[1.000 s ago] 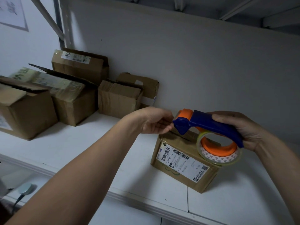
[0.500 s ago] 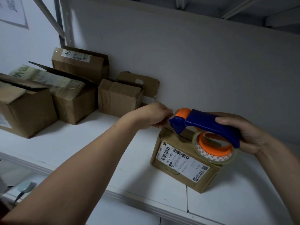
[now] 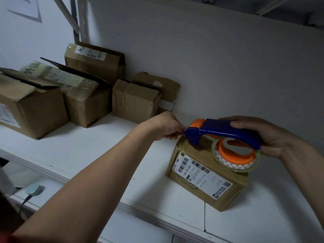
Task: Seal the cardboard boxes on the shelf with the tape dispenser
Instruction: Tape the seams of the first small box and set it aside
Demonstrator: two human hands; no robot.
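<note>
Gripping the blue handle of the tape dispenser (image 3: 222, 130), the right hand (image 3: 268, 135) curls its fingers over the top and holds the tool just above the labelled cardboard box (image 3: 198, 174), which sits on the white shelf (image 3: 87, 151) below both hands. At the dispenser's orange-and-blue nose, the left hand (image 3: 164, 126) has its fingers curled, but whether they pinch a tape end cannot be told. Other cardboard boxes (image 3: 135, 100) stand well to the left along the shelf.

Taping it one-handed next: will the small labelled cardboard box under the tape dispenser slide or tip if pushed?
Likely slides: the small brown cardboard box looks light and the white shelf looks smooth. Tipping seems unlikely; it looks wider than tall.
</note>
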